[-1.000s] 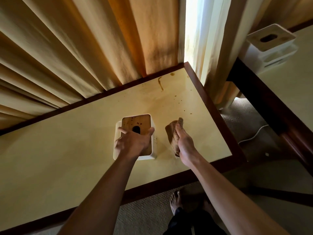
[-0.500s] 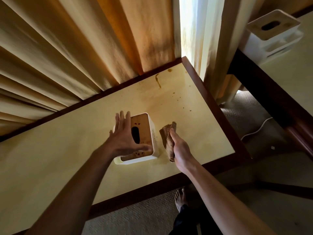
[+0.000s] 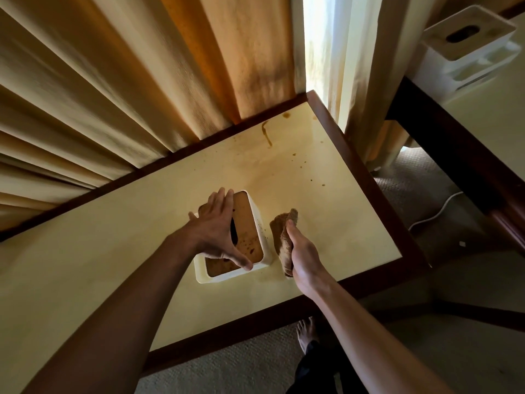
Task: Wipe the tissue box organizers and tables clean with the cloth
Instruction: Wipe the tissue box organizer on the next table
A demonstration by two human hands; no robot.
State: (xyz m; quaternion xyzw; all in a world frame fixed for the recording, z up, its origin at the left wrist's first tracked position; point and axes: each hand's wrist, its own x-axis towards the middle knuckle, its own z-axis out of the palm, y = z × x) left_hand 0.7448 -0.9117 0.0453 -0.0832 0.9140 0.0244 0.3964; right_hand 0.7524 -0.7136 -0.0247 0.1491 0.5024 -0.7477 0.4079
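**The box has been turned and is held ready for wiping**

Everything here is placed from the tissue box organizer (image 3: 250,237), which stands on the near table (image 3: 113,251), toward its front edge.

On the left side of the box, the left hand (image 3: 217,233) is laid over the top. Its fingers are spread and straight, the fingertips reach past the far edge, and the thumb is pressed near the front corner. A second ago the hand was cupped over the lid. Since then the box has been turned, so its long side now runs away from the person. The brown lid is marked with dark spots.

Just to the right of the box, the brown cloth (image 3: 284,237) is gripped by the right hand (image 3: 305,257). The cloth is held upright, close to the white side wall; whether it touches cannot be told. It has been brought nearer than before.

Farther right and behind the box, brown splashes (image 3: 267,135) are seen on the table top. Far to the right, a second organizer (image 3: 468,44) is kept on another table (image 3: 483,115).

The box is probably being steadied so its side can be wiped. Most of the job seems to be left.
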